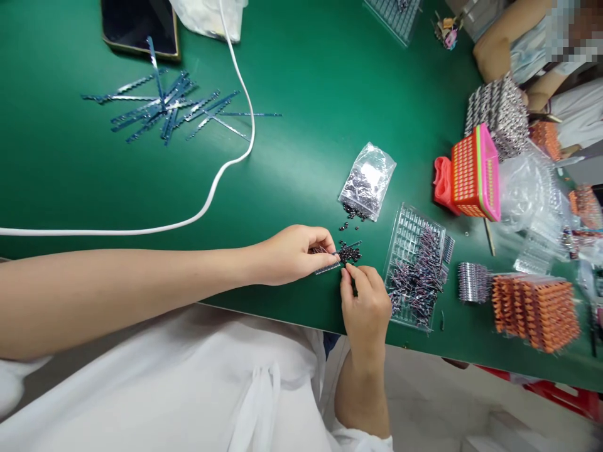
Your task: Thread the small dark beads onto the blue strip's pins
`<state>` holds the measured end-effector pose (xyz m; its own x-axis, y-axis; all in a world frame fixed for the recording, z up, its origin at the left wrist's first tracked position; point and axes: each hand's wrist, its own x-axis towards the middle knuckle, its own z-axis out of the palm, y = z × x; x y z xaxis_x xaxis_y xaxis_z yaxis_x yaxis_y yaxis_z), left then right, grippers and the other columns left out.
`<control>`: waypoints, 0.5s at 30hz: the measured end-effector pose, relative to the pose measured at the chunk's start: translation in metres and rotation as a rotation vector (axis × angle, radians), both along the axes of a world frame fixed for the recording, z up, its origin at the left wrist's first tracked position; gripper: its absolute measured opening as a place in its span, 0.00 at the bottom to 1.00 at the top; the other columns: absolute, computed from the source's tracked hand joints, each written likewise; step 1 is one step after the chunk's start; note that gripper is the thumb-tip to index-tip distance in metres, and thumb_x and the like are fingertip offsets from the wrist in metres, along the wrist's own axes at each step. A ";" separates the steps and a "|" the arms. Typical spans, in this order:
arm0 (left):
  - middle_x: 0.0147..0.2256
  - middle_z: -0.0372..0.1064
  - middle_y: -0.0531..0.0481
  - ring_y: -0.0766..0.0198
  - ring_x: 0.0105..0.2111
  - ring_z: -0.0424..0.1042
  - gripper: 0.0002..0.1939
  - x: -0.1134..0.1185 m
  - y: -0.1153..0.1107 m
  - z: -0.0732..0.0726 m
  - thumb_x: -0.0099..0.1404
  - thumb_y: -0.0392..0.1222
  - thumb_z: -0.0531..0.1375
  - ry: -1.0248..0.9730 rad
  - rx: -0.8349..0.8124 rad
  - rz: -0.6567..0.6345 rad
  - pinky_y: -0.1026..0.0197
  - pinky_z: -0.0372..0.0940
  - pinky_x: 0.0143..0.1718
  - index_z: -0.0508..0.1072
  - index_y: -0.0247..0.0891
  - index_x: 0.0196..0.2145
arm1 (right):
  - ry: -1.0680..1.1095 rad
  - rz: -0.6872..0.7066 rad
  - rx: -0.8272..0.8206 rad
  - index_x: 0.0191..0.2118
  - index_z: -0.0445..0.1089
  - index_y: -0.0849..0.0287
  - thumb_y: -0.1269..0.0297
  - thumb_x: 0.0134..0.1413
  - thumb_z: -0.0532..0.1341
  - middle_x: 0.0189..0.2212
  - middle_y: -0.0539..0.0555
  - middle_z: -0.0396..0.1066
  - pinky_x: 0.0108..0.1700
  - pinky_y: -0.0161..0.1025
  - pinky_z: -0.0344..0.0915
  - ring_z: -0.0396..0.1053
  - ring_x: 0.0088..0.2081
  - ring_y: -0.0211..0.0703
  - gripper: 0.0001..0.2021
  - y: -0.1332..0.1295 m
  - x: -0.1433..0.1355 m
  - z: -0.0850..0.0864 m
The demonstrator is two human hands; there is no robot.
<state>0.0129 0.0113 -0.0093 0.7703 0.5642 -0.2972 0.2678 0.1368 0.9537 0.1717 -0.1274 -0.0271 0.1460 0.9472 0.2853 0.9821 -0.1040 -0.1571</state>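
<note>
My left hand (301, 254) is closed on a small grey toothed strip (328, 267) with thin pinkish wire leads, at the table's near edge. Just beyond its fingertips lies a little pile of shiny dark bead-like parts (349, 252). At the near side of that pile, my right hand (366, 294) pinches thumb and forefinger together. Whatever is between those fingertips is too small to make out. A clear plastic bag (370, 179) of the same dark parts spills some from its mouth. Right of my right hand, a clear tray (400, 235) holds a heap of thin-leaded parts.
Blue metallic strips (164, 107) lie scattered beside a white cable (221, 169) and a phone (140, 25). A stack of baskets (466, 176), bundled grey parts (473, 282) and orange stacks (534, 311) stand at right. Another person's arm (509, 31) rests at upper right.
</note>
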 end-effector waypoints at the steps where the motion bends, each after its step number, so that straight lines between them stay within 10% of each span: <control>1: 0.33 0.77 0.49 0.60 0.36 0.75 0.10 0.000 0.000 0.001 0.62 0.47 0.61 -0.002 -0.005 -0.002 0.59 0.68 0.40 0.73 0.38 0.32 | 0.011 -0.002 -0.004 0.42 0.75 0.60 0.68 0.64 0.58 0.34 0.54 0.75 0.40 0.35 0.66 0.71 0.37 0.39 0.07 0.002 0.001 0.000; 7: 0.31 0.77 0.50 0.57 0.39 0.76 0.08 0.000 -0.001 0.002 0.62 0.45 0.61 -0.052 -0.051 0.007 0.58 0.68 0.42 0.72 0.37 0.32 | 0.158 -0.067 0.031 0.34 0.73 0.59 0.68 0.62 0.58 0.30 0.51 0.71 0.34 0.34 0.63 0.65 0.30 0.35 0.07 0.008 0.004 -0.004; 15: 0.43 0.78 0.44 0.57 0.48 0.75 0.07 0.001 -0.017 -0.003 0.62 0.42 0.63 -0.289 -0.310 -0.021 0.56 0.67 0.49 0.70 0.36 0.34 | 0.866 -0.228 0.318 0.31 0.70 0.60 0.64 0.59 0.61 0.28 0.50 0.67 0.31 0.35 0.66 0.69 0.31 0.37 0.07 -0.003 -0.018 0.000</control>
